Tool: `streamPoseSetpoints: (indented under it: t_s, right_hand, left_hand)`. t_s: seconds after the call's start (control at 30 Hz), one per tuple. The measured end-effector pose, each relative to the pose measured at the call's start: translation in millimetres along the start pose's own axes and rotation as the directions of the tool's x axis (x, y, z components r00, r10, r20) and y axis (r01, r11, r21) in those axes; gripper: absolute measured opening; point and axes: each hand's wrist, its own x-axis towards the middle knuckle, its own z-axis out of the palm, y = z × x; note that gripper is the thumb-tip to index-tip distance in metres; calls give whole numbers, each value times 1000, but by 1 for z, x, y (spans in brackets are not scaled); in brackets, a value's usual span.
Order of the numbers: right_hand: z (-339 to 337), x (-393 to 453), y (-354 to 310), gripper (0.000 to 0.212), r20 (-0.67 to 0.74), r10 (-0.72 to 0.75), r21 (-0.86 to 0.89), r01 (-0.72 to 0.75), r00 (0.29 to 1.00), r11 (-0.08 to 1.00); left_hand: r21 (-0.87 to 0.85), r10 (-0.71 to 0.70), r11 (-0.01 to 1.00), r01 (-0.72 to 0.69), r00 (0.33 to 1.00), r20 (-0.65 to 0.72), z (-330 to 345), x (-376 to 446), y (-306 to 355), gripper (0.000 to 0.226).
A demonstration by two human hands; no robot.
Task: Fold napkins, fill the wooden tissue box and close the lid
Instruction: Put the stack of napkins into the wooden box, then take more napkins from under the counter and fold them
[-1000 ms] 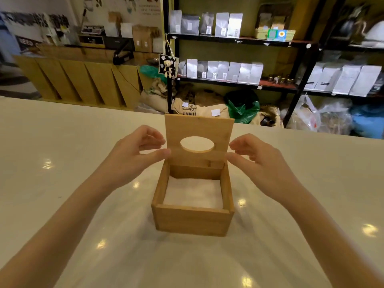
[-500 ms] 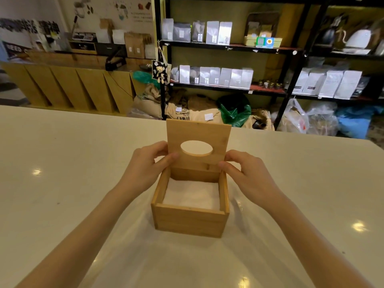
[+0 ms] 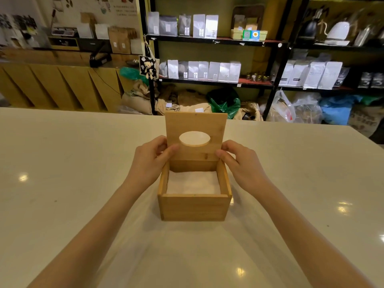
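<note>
At centre table, the wooden tissue box (image 3: 194,206) is seen filled with folded napkins (image 3: 193,182), its lid (image 3: 195,123) upright at twelve o'clock, pinched by left hand (image 3: 150,161) and right hand (image 3: 242,163); only closing appears left.

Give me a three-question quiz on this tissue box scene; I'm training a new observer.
1. True or false: the lid stands upright.
2. What fills the wooden box? A) napkins B) jars C) nothing
3. Which hands touch the lid?

Key: 1 true. 2 A, white napkins. 3 Both: the left hand at its left edge and the right hand at its right edge, on the white table.
</note>
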Motion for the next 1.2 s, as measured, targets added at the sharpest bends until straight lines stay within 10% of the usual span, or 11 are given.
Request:
streamPoseSetpoints:
  t_s: [0.43, 0.7, 1.2]
  right_hand:
    - [-19, -36, -7, 45, 13, 4, -144, -2, 1000, 990]
    - [-48, -103, -21, 38, 55, -83, -447, 99, 995, 889]
    - [-38, -304, 6, 48, -99, -242, -487, 165, 965, 858]
  left_hand:
    - [286, -88, 956, 57, 992, 95, -9, -25, 16, 59]
    - [676, 114, 729, -111, 993, 41, -13, -101, 43, 44]
    - [733, 357, 619, -281, 932, 55, 39, -313, 64, 41]
